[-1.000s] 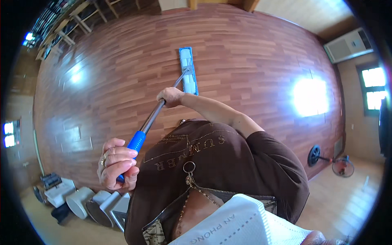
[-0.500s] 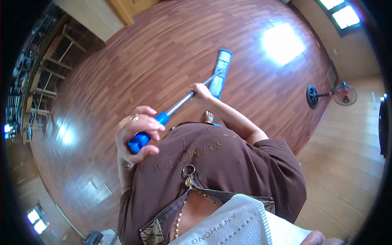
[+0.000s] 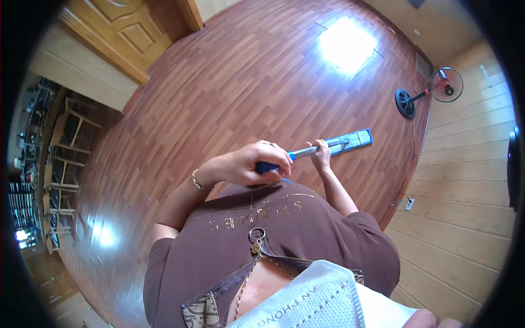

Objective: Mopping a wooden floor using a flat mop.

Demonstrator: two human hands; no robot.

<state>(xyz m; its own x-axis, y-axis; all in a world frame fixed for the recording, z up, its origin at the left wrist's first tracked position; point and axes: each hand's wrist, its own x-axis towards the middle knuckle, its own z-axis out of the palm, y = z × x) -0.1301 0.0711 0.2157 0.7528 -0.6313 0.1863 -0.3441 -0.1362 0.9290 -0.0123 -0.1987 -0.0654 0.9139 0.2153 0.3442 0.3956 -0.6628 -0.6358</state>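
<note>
A flat mop is in both my hands, slanting away to the right. My left hand (image 3: 252, 162), with a bracelet at the wrist, is wrapped around the blue grip (image 3: 264, 168) at the top of the handle, close to my chest. Farther down, my right hand (image 3: 321, 155) is closed around the silver pole (image 3: 302, 152). Beyond it, the mop head (image 3: 353, 141), a long grey-blue pad with a blue edge, lies on the wood-plank floor (image 3: 219, 104). My fingers cover part of the grip and pole.
A standing fan (image 3: 404, 104) with a round black base is by the right wall (image 3: 454, 218); its cord runs along the wall toward a socket (image 3: 409, 204). Wooden chairs (image 3: 68, 147) line the left side. A panelled wooden door (image 3: 128, 27) is at the far left.
The mop head has swung right and nearer. My left hand has moved right and up, its fingers closing more fully around the grip. My right hand has moved right. The view has turned.
</note>
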